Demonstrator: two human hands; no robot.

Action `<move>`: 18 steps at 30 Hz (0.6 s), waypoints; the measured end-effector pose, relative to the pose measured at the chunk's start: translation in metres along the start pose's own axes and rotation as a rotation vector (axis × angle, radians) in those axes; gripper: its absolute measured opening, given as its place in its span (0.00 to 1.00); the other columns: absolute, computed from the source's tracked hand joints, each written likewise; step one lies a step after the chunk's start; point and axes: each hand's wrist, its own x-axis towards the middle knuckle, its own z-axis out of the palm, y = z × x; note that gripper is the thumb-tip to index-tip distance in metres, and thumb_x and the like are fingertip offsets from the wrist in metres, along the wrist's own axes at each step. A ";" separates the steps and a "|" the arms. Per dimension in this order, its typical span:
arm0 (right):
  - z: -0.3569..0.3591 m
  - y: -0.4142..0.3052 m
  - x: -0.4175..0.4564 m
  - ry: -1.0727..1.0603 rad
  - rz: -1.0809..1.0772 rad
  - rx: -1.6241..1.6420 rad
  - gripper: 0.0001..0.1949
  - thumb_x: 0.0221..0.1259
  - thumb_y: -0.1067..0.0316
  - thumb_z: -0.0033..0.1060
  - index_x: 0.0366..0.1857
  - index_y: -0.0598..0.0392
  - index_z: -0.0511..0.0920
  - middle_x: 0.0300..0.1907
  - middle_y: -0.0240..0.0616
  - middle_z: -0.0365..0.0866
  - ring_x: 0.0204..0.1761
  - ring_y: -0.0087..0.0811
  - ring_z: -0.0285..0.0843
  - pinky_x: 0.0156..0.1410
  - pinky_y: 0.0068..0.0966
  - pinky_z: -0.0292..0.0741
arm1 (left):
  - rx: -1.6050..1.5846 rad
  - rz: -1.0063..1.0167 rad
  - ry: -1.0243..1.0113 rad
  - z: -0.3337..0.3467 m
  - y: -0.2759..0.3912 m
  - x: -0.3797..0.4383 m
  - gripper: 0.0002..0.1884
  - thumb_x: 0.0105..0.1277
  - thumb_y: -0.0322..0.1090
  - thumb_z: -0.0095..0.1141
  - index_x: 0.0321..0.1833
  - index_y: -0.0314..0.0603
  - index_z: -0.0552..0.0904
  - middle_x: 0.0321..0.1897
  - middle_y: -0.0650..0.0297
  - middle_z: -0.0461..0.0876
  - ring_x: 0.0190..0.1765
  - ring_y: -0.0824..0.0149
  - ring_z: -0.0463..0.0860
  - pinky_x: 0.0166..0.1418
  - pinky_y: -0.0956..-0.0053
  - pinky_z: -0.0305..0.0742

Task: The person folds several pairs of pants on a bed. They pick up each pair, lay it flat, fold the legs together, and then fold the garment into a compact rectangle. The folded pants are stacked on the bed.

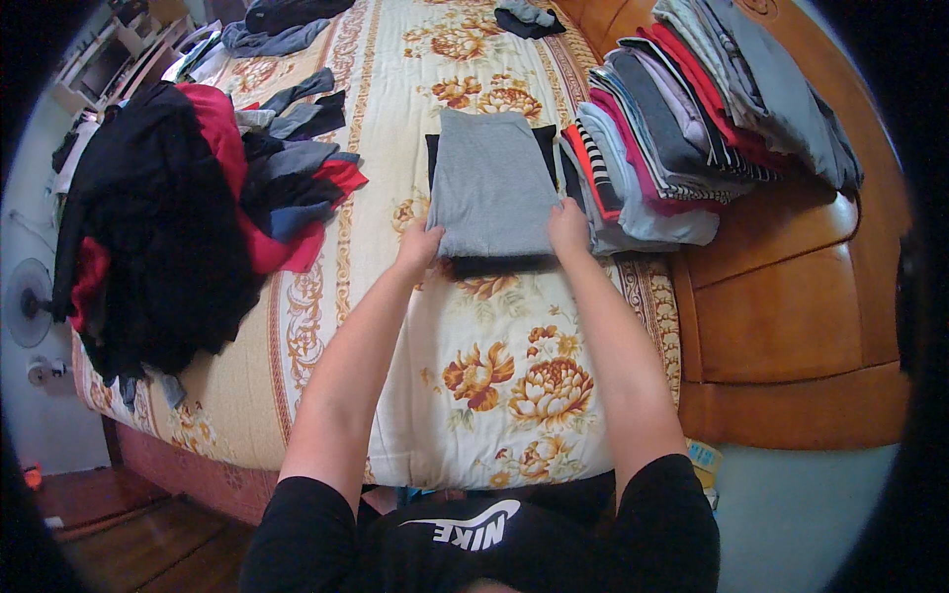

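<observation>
A folded light grey garment (493, 181) lies before me on top of a folded black one (504, 264), whose edges show at the near side and both far corners. My left hand (420, 244) grips the grey cloth at its near left corner. At the near right edge, my right hand (569, 228) pinches the same cloth between thumb and fingers. Both garments rest on a cream bedspread (415, 400) with orange-brown flowers. What kind of garment the grey one is, I cannot tell.
Right of my hand leans a tall pile of folded clothes (656, 141) against a wooden headboard (778, 296). A loose heap of black and red clothes (163, 222) covers the left side of the bed. Small dark and grey pieces (530, 18) lie at the far edge. A fan (31, 302) stands far left.
</observation>
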 end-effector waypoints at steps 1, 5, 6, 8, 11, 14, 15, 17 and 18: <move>-0.001 -0.002 -0.003 0.002 -0.007 0.002 0.12 0.59 0.64 0.46 0.41 0.59 0.71 0.36 0.55 0.78 0.43 0.55 0.76 0.48 0.46 0.71 | 0.155 0.131 0.090 0.001 -0.004 -0.001 0.14 0.62 0.36 0.49 0.47 0.35 0.74 0.34 0.53 0.80 0.36 0.59 0.80 0.42 0.62 0.74; 0.013 0.020 -0.016 -0.094 0.040 -0.160 0.12 0.62 0.63 0.40 0.44 0.57 0.69 0.36 0.54 0.79 0.42 0.55 0.77 0.47 0.48 0.72 | 0.543 0.377 0.290 0.001 -0.035 -0.005 0.17 0.62 0.42 0.51 0.40 0.32 0.75 0.32 0.43 0.78 0.38 0.45 0.78 0.44 0.59 0.70; 0.020 0.030 -0.017 -0.079 0.056 -0.167 0.12 0.62 0.63 0.39 0.44 0.57 0.69 0.36 0.54 0.79 0.41 0.55 0.77 0.46 0.48 0.72 | 0.547 0.388 0.310 0.000 -0.041 -0.003 0.17 0.62 0.43 0.51 0.39 0.32 0.75 0.31 0.44 0.78 0.38 0.45 0.78 0.43 0.59 0.71; 0.026 0.039 -0.023 -0.052 0.085 -0.149 0.12 0.63 0.63 0.38 0.44 0.56 0.69 0.36 0.54 0.79 0.40 0.55 0.77 0.45 0.48 0.72 | 0.585 0.343 0.335 -0.003 -0.048 -0.008 0.17 0.61 0.45 0.52 0.37 0.33 0.75 0.31 0.45 0.79 0.38 0.46 0.78 0.43 0.59 0.71; 0.032 0.048 -0.036 0.035 0.105 -0.076 0.12 0.63 0.62 0.37 0.40 0.56 0.71 0.36 0.54 0.78 0.39 0.55 0.77 0.43 0.47 0.72 | 0.646 0.254 0.348 -0.003 -0.053 -0.020 0.16 0.61 0.45 0.52 0.35 0.35 0.76 0.31 0.48 0.79 0.36 0.48 0.78 0.40 0.59 0.71; 0.046 0.079 -0.047 0.214 0.074 0.025 0.12 0.63 0.62 0.39 0.35 0.56 0.73 0.35 0.54 0.78 0.37 0.54 0.76 0.41 0.46 0.71 | 0.514 0.277 0.331 -0.007 -0.064 -0.023 0.14 0.62 0.42 0.52 0.35 0.35 0.76 0.25 0.52 0.79 0.27 0.57 0.78 0.31 0.65 0.71; 0.050 0.087 -0.050 0.278 0.068 0.087 0.12 0.63 0.61 0.40 0.33 0.57 0.74 0.35 0.54 0.78 0.37 0.54 0.76 0.41 0.46 0.71 | 0.392 0.263 0.297 -0.010 -0.070 -0.023 0.13 0.63 0.40 0.52 0.35 0.35 0.76 0.23 0.54 0.78 0.24 0.61 0.77 0.28 0.68 0.70; 0.046 0.072 -0.070 0.348 0.075 0.123 0.11 0.61 0.62 0.44 0.33 0.57 0.74 0.33 0.53 0.77 0.37 0.53 0.75 0.43 0.44 0.70 | 0.141 0.222 0.239 -0.021 -0.086 -0.030 0.10 0.63 0.37 0.52 0.34 0.37 0.76 0.21 0.59 0.77 0.20 0.68 0.75 0.22 0.73 0.68; 0.043 0.072 -0.078 0.336 0.029 0.113 0.09 0.61 0.65 0.44 0.34 0.59 0.75 0.33 0.52 0.77 0.39 0.51 0.73 0.46 0.41 0.70 | 0.007 0.207 0.203 -0.021 -0.093 -0.036 0.08 0.63 0.36 0.52 0.34 0.37 0.76 0.20 0.61 0.76 0.19 0.71 0.74 0.21 0.76 0.67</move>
